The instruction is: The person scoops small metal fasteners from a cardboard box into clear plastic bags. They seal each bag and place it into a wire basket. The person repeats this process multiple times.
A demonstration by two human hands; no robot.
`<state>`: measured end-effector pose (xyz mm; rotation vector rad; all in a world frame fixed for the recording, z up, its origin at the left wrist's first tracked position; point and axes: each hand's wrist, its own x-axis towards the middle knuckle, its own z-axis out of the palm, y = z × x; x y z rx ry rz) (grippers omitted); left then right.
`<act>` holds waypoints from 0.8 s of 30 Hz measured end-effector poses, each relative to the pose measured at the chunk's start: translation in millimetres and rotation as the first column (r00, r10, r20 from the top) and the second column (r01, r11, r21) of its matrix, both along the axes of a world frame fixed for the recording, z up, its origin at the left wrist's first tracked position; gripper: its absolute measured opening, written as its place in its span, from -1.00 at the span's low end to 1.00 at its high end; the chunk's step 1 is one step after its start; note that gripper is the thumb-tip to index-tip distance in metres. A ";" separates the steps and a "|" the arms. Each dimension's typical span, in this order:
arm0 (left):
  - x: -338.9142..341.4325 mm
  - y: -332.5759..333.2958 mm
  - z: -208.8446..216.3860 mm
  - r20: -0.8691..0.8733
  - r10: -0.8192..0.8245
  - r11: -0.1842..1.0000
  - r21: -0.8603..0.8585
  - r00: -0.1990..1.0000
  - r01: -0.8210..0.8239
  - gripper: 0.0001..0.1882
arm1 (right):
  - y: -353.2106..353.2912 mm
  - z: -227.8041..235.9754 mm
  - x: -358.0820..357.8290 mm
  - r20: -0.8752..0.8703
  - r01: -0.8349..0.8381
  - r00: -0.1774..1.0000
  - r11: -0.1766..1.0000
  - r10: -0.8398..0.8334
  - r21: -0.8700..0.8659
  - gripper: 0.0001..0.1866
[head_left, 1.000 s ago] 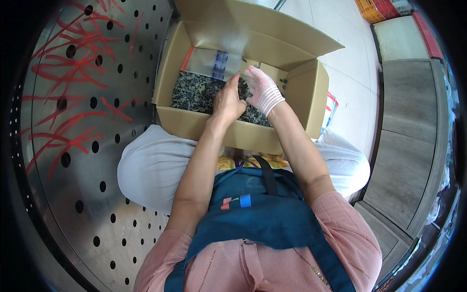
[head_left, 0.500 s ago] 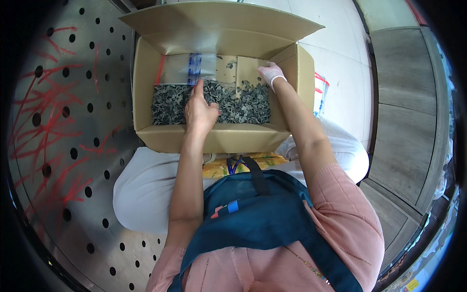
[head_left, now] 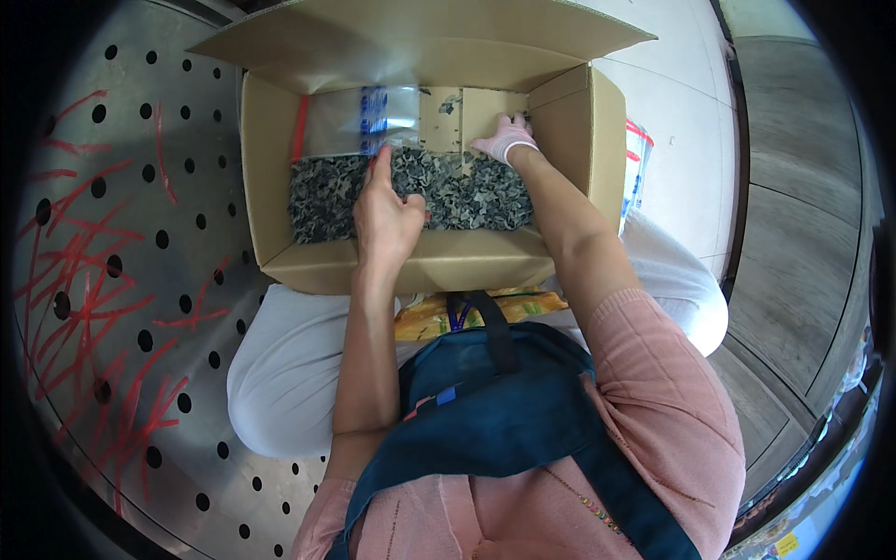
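Observation:
A cardboard box [head_left: 411, 271] stands before my knees with its far flap up. Dark grey-green curled dried flakes [head_left: 467, 191], much like dried black fungus, cover the near part of its bottom. At the far left inside lies a flat clear plastic bag [head_left: 336, 121] with a red edge and a blue printed band. My bare left hand [head_left: 387, 219] is over the flakes, thumb apart and a long finger stretched to the bag's near edge. My right hand [head_left: 509, 138], in a pink-and-white striped glove, spreads its fingers over bare cardboard by the box's right wall.
Perforated metal [head_left: 187, 299] with red strips on it is at the left. A yellow packet [head_left: 429, 317] lies between my legs, under the blue apron. Grey wood-look panels [head_left: 789, 224] stand at the right. A red-and-white bag [head_left: 637, 168] shows beside the box.
My right hand has shifted left and down from the box's right wall, its fingers now more spread. My left hand stays by the bag's edge. The whole view has shifted slightly.

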<state>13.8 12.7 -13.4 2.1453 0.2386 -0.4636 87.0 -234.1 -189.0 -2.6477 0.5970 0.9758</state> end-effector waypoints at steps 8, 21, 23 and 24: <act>-4.4 6.0 -1.3 0.010 -0.013 0.999 0.033 1.000 0.013 -0.25 | 21.4 28.2 -35.4 -0.115 -0.014 0.993 1.000 0.013 -0.002 -0.05; -10.1 10.5 -1.4 0.141 -0.101 0.983 0.164 0.985 0.077 -0.24 | 42.5 82.3 -67.8 -0.174 -0.504 0.836 0.854 0.520 0.132 -0.42; -9.3 11.0 -4.8 0.122 -0.102 0.983 0.167 0.987 0.081 -0.24 | 45.2 77.0 -74.2 -0.131 -0.492 0.857 0.866 0.499 0.086 -0.48; -9.3 12.6 -7.6 0.108 -0.095 0.984 0.158 0.990 0.077 -0.24 | 45.6 79.5 -75.1 -0.117 -0.470 0.871 0.878 0.478 0.087 -0.48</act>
